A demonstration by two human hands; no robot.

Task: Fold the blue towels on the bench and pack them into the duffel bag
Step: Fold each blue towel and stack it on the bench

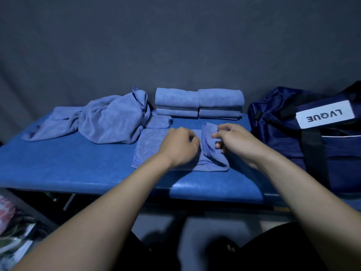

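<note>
I'm mid-fold on one blue towel [154,148] lying flat at the centre of the table [68,165]: my right hand [232,141] pinches its right edge, lifted into an upright flap, while my left hand [182,147] rests curled on the cloth beside it, though I cannot tell if it grips. Next I judge the flap must go leftward over the flat part, edges matched. Four folded towels [199,102] are stacked behind, a crumpled heap [101,122] waits at left, and the duffel bag [312,133] sits at right.
</note>
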